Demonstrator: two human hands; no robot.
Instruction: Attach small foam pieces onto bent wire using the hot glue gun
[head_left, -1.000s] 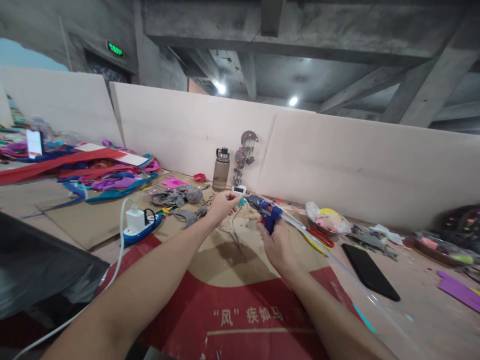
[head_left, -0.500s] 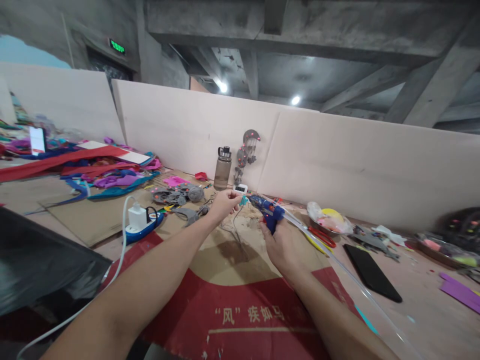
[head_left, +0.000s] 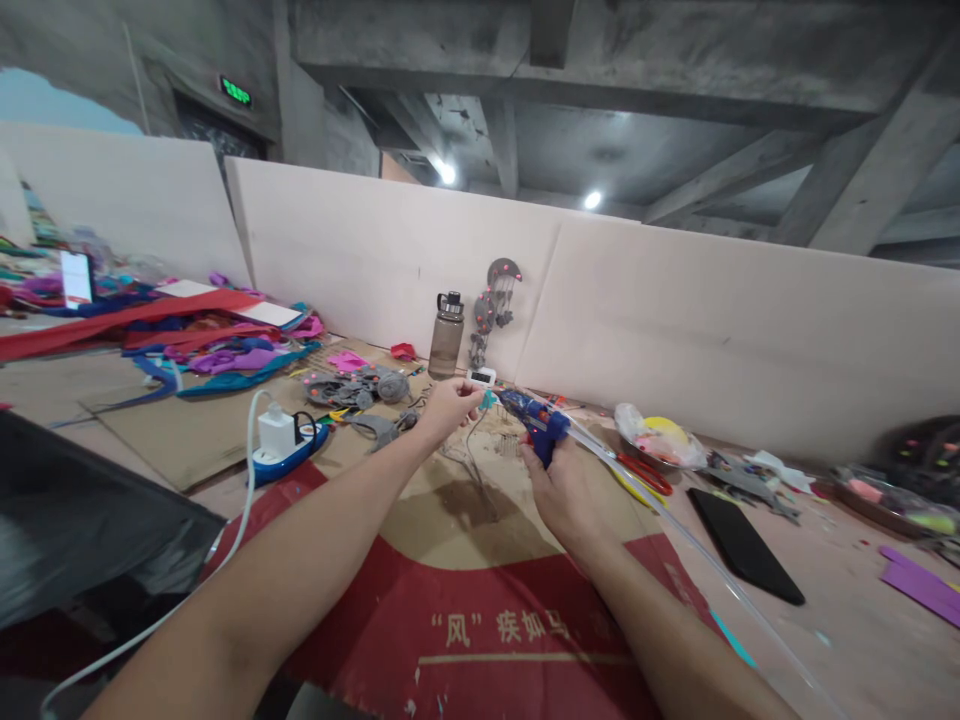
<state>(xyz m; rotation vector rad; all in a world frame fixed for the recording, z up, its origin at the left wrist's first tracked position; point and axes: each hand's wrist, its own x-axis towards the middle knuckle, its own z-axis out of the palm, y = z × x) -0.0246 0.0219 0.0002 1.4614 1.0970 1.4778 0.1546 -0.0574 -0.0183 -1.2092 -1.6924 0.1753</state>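
My right hand [head_left: 559, 485] is wrapped round the handle of a blue hot glue gun [head_left: 538, 422], with a long clear glue stick [head_left: 675, 525] trailing from its back towards the lower right. The gun's nozzle points left, at a small teal piece [head_left: 488, 400]. My left hand [head_left: 452, 405] pinches this teal piece at its fingertips; whether nozzle and piece touch, I cannot tell. A thin grey cord [head_left: 471, 455] hangs below the piece over the cardboard [head_left: 517, 520].
A blue power strip [head_left: 289, 455] with a white plug stands left. Grey felt pieces [head_left: 356, 388] and a bottle [head_left: 446, 338] are behind my left hand. To the right lie red-handled pliers [head_left: 645, 474], a black phone [head_left: 744, 545] and a bagged bowl [head_left: 660, 440]. A white panel [head_left: 360, 240] borders the back.
Hardly anything differs. Both hands, the glue gun and the teal piece keep the same places, with only a very slight shift of the whole view.
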